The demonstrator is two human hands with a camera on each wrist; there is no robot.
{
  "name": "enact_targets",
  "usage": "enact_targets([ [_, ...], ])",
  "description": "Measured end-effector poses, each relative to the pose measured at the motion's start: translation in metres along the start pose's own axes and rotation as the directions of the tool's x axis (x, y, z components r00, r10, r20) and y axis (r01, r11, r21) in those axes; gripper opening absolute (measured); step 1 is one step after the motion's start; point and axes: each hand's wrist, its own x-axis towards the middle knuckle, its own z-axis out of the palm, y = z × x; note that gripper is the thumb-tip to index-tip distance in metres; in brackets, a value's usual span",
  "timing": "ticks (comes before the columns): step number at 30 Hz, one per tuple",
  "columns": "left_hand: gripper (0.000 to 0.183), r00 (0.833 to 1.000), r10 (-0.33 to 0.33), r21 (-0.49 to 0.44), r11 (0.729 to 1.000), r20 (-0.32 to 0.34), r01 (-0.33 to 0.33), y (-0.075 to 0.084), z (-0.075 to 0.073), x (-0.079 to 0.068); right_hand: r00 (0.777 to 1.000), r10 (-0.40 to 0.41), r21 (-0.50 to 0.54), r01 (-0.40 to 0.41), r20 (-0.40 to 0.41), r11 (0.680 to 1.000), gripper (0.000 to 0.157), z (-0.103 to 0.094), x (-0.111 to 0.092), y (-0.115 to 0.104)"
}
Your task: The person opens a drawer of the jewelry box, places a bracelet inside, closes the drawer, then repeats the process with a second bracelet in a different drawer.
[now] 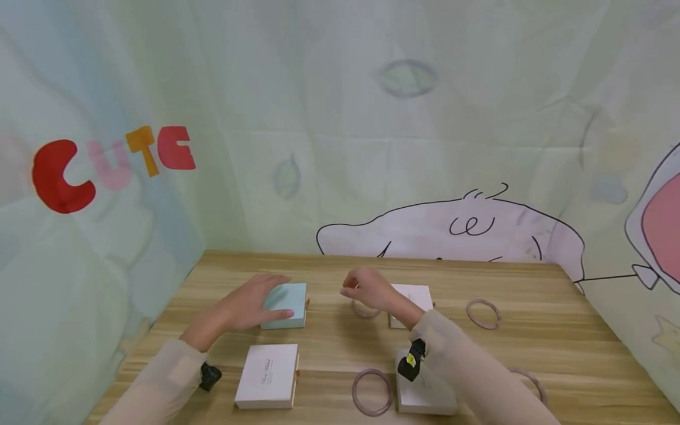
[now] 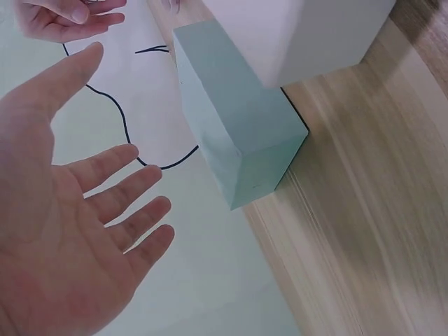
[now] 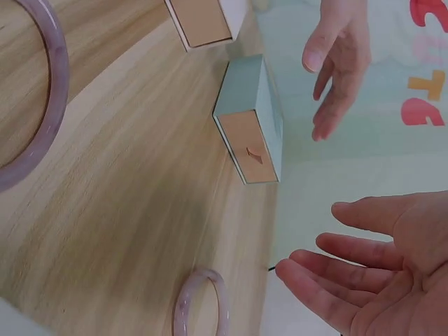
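My left hand (image 1: 249,304) hovers at the light-blue box (image 1: 296,298), its thumb and fingers spread over the left side in the head view. In the left wrist view the palm faces the box with straight, separated fingers holding nothing. A small ribbon tab shows on the box's drawer end in the right wrist view. My right hand (image 1: 372,289) is above the table, over a pale purple bangle (image 1: 366,316) at the back. Its fingers are relaxed and empty in the right wrist view, above that bangle (image 3: 182,308).
White boxes stand at front left (image 1: 268,375), back right (image 1: 418,294) and front right (image 1: 425,395), the last two partly behind my right arm. Other bangles lie at front middle (image 1: 355,392), back right (image 1: 484,326) and front right (image 1: 538,385). A printed curtain (image 1: 340,147) hangs behind the wooden table.
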Motion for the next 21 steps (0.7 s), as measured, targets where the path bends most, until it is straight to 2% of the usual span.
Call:
enact_targets([
  [4, 0.082, 1.000, -0.011, 0.001, 1.000, 0.024, 0.011, 0.001, -0.001, 0.004, 1.000, -0.020, 0.027, 0.021, -0.008, 0.999, 0.013, 0.007, 0.007, -0.002],
  [8, 0.084, 0.999, -0.020, -0.001, 1.000, 0.047, 0.020, 0.001, -0.001, 0.008, 1.000, -0.024, 0.104, 0.023, 0.015, 0.994, 0.010, 0.014, 0.014, -0.003],
  [14, 0.084, 0.997, -0.040, 0.009, 0.999, 0.061, 0.040, 0.001, 0.001, 0.013, 0.997, 0.042, 0.209, -0.053, 0.061, 0.976, 0.010, 0.023, 0.022, -0.008],
  [21, 0.090, 0.995, -0.032, 0.011, 0.999, 0.090, 0.031, 0.000, 0.003, 0.020, 0.993, 0.099, 0.335, -0.117, 0.072, 0.935, 0.008, 0.036, 0.031, -0.013],
])
